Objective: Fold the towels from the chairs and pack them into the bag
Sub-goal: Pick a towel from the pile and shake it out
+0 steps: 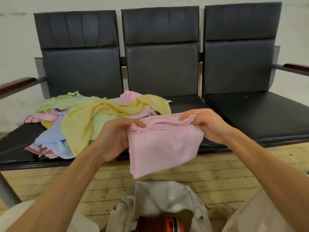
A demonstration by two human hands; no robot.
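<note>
Head view: left hand and right hand hold a folded pale pink terry towel above an open beige canvas bag.
Both hands pinch an upper corner each, so the held edge runs left to right and the cloth hangs toward the bag, which sits mouth up on the wooden floor straight below, about equally near either hand. Count: one towel in hand, one bag, three black padded chairs. The heap of yellow, green, blue and pink towels on the seats is too tangled to count.
</note>
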